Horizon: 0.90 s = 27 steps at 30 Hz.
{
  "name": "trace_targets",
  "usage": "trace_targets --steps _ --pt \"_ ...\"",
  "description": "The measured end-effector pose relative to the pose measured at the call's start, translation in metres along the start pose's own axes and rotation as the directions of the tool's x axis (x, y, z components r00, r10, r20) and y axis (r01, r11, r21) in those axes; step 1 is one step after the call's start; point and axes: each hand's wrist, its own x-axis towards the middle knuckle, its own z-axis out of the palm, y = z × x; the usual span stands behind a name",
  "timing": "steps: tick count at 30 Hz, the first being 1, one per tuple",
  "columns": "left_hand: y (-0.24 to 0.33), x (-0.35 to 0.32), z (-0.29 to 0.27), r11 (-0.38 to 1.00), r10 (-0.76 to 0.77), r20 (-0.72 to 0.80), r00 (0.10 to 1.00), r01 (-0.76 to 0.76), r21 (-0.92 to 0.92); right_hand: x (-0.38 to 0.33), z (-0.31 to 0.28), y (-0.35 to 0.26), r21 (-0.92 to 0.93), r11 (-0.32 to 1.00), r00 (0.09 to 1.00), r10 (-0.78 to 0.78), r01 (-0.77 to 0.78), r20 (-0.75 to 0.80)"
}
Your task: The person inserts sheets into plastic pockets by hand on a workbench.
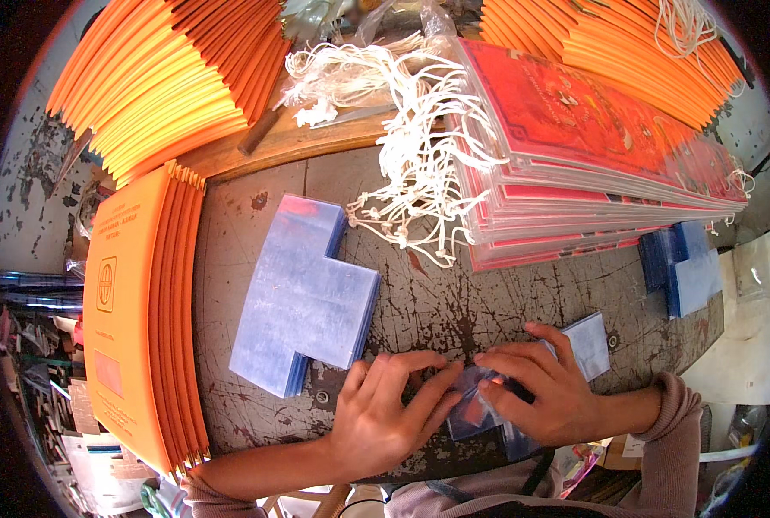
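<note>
My left hand [394, 410] pinches the left edge of a small clear plastic sheet [471, 416] near the table's front edge. At its other side my right hand [545, 393] is closed, thumb and forefinger on the same sheet. Whether it is one layer or several I cannot tell; fingers cover part of it. Beyond my right hand, and partly hidden by it, lies a small pile of bluish clear sheets [590, 345]. To the left of my hands rests a larger stack of bluish plastic sheets [307, 289], its layers set crosswise.
Orange folders [130, 311] stand in a row at the left, with more orange stacks [169, 78] behind. A pile of red plastic-covered booklets [592, 129] with white strings [419, 138] fills the far right. More blue sheets [696, 281] lie near the right edge of the scratched table [255, 207].
</note>
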Motion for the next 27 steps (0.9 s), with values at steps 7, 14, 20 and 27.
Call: trace_targets --steps 7,14,20,27 --pt "-0.0014 -0.0049 0.003 0.994 0.098 -0.056 0.994 -0.094 0.062 -0.0027 -0.0001 -0.0018 -0.085 0.995 0.998 -0.058 0.055 -0.026" --pt "-0.0013 -0.0056 0.0036 0.997 0.073 -0.039 0.997 -0.073 0.008 0.0002 -0.0024 -0.0012 0.059 0.998 1.0 0.005 -0.006 0.007" --pt "-0.0024 -0.0021 -0.0003 0.987 0.102 -0.032 0.994 -0.105 -0.12 0.0033 -0.0024 -0.0009 0.098 0.994 0.999 0.041 -0.042 0.009" --pt "-0.0019 -0.0013 0.0017 0.999 0.017 0.001 1.0 -0.017 -0.029 0.0011 -0.0035 -0.0008 0.0 0.998 0.998 -0.063 0.063 0.017"
